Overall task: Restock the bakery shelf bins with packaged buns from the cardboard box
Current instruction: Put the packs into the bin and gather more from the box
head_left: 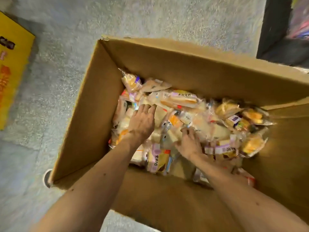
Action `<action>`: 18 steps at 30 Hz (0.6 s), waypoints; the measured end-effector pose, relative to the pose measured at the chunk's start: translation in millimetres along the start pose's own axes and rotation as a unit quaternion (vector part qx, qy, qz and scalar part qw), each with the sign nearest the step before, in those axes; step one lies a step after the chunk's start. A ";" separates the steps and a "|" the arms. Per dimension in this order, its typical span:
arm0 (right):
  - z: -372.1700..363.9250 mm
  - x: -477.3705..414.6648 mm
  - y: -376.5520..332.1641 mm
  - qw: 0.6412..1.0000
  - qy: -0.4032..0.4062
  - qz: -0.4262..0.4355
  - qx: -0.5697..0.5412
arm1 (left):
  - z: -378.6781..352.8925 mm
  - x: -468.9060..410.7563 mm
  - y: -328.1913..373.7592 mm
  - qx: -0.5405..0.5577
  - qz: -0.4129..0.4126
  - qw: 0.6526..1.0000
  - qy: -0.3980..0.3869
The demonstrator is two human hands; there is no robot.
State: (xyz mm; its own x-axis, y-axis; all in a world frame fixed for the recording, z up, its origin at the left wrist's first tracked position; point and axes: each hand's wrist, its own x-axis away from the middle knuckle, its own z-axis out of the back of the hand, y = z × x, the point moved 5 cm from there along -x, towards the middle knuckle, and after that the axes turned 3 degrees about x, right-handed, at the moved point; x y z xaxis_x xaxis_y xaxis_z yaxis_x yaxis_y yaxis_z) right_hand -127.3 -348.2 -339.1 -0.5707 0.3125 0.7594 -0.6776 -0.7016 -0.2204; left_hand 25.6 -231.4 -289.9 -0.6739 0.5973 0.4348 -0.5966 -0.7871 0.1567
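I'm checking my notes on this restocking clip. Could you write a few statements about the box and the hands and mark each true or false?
1. Both the left hand and the right hand reach inside the cardboard box. True.
2. The box is empty. False: it holds many packaged buns.
3. The left hand's fingers lie straight on the buns. True.
4. The yellow carton lies right of the box. False: it lies on the floor to its left.

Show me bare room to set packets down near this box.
Bare floor lies between the cardboard box and the yellow carton, and beyond the box's far wall. Inside, packaged buns crowd around the left hand and right hand.
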 end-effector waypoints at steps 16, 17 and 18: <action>-24.3 -26.3 5.4 0.993 0.045 -0.059 -0.086 | -37.7 -41.4 -1.8 -0.165 -0.074 0.960 -0.214; -23.3 -26.2 5.6 0.993 0.039 -0.062 -0.092 | -42.6 -38.0 -0.1 -0.194 -0.090 0.949 -0.231; -21.5 -25.3 4.9 0.991 0.035 -0.063 -0.109 | -47.4 -34.2 1.3 -0.219 -0.105 0.939 -0.243</action>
State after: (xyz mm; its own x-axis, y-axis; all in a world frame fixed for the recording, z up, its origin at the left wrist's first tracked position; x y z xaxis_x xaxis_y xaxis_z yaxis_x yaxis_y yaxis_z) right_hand -126.2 -345.7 -372.6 -0.5010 0.4380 0.7464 -0.8251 -0.5020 -0.2593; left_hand 27.2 -245.6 -346.6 -0.3074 0.5079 0.8047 -0.8877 -0.4577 -0.0503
